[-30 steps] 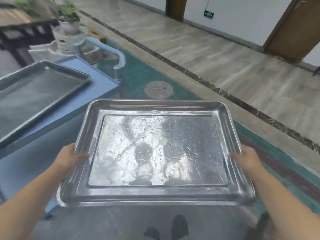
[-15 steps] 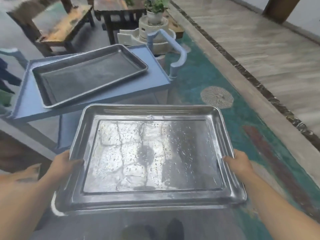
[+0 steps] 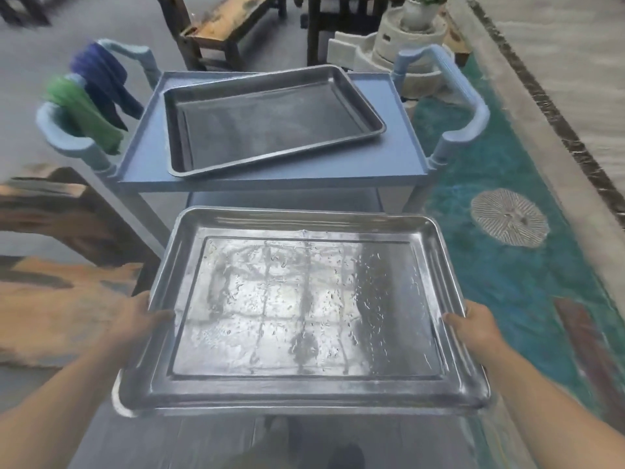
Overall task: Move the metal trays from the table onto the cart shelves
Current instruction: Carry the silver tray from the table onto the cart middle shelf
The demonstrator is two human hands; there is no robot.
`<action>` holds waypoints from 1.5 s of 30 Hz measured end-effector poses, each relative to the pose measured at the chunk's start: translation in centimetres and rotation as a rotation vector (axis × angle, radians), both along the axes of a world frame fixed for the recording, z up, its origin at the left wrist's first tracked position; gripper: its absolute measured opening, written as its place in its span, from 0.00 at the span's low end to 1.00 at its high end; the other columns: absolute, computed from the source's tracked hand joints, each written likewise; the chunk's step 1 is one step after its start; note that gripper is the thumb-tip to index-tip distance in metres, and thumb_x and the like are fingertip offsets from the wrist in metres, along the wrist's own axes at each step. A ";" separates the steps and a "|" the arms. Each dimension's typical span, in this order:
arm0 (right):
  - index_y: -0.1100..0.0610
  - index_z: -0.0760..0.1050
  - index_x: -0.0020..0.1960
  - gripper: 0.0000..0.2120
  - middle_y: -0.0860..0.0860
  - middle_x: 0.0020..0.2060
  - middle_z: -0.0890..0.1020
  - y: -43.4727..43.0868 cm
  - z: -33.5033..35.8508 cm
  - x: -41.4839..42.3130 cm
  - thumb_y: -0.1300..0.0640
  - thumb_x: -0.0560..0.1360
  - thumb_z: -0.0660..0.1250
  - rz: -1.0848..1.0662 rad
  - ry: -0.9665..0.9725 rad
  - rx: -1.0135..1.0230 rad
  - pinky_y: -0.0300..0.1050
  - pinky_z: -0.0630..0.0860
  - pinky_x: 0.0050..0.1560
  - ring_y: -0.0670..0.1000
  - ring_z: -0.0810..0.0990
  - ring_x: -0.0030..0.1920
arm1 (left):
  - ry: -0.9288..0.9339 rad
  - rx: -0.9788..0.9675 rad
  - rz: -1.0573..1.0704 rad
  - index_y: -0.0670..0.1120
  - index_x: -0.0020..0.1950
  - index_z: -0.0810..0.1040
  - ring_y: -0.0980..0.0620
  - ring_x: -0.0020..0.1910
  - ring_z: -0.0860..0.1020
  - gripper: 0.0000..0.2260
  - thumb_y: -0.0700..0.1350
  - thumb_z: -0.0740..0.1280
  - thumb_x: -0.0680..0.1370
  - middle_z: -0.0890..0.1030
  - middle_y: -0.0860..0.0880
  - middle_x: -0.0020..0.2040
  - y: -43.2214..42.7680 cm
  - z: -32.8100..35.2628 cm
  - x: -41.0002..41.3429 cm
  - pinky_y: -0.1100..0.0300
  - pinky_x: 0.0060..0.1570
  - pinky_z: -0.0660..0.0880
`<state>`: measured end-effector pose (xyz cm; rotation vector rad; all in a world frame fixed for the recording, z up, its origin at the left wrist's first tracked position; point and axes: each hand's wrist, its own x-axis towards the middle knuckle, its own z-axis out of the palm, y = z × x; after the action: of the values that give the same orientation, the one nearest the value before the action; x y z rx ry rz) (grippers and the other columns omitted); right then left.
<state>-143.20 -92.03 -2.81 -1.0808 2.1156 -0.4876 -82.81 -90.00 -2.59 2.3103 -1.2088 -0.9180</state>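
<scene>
Tray [image 3: 304, 316] held by left hand [image 3: 142, 321] and right hand [image 3: 473, 328], fingers hidden beneath

Silver, pale blue and teal are the colours chiefly seen.
The near tray [image 3: 304, 309] is rendered in bright silver, its floor marked with a reflected grid of pale squares and fine speckles; the far tray [image 3: 270, 120] is a duller, darker grey. The cart [image 3: 399, 157] is coloured pale blue throughout. A green cloth [image 3: 81, 106] and a dark blue cloth [image 3: 101, 76] are seen at its handle. The rug [image 3: 500, 299] is teal, broken by a cream disc [image 3: 509, 218] of radiating lines.
</scene>
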 end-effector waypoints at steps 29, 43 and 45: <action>0.63 0.80 0.43 0.04 0.63 0.39 0.83 -23.4 -16.8 7.8 0.62 0.73 0.72 0.046 0.077 0.103 0.48 0.71 0.39 0.62 0.81 0.40 | -0.037 0.093 0.003 0.47 0.41 0.77 0.45 0.36 0.80 0.06 0.40 0.73 0.71 0.82 0.45 0.37 -20.6 -17.2 5.5 0.51 0.37 0.75; 0.66 0.74 0.51 0.16 0.69 0.57 0.78 -40.3 -28.7 9.8 0.59 0.71 0.76 0.123 0.258 -0.087 0.48 0.67 0.42 0.60 0.76 0.48 | -0.197 -0.153 -0.018 0.42 0.33 0.69 0.47 0.29 0.70 0.16 0.39 0.75 0.72 0.72 0.45 0.29 -36.6 -29.7 8.5 0.56 0.29 0.62; 0.65 0.75 0.48 0.15 0.68 0.54 0.80 -42.1 -29.5 9.7 0.59 0.70 0.77 0.126 0.288 -0.123 0.46 0.63 0.38 0.60 0.75 0.43 | -0.222 -0.166 -0.043 0.43 0.32 0.68 0.49 0.28 0.69 0.17 0.40 0.75 0.72 0.71 0.46 0.28 -38.3 -30.1 8.6 0.57 0.29 0.61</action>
<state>-133.53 -134.13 -32.27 -1.4177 2.2679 -0.4265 -74.19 -128.33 -32.66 2.3052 -1.3715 -0.5617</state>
